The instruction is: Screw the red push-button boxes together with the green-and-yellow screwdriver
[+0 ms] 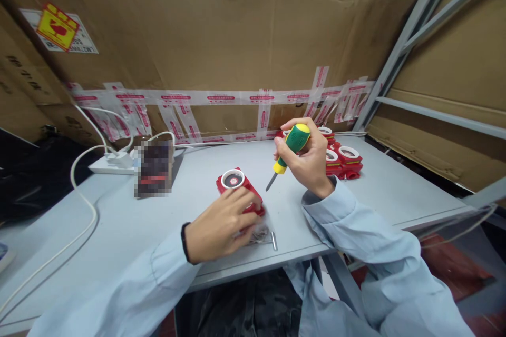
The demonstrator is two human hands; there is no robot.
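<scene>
The right hand (310, 160) has its grip closed round a green and yellow screwdriver (288, 150), tip slanting down just beside a red housing (233, 180) on the grey bench (375, 189). The left hand (219, 226) clamps that housing from the near side, its fingers hiding the housing's near half and part of a small clear bag (261, 236). More red housings (348, 160) sit behind the right hand, partly hidden
</scene>
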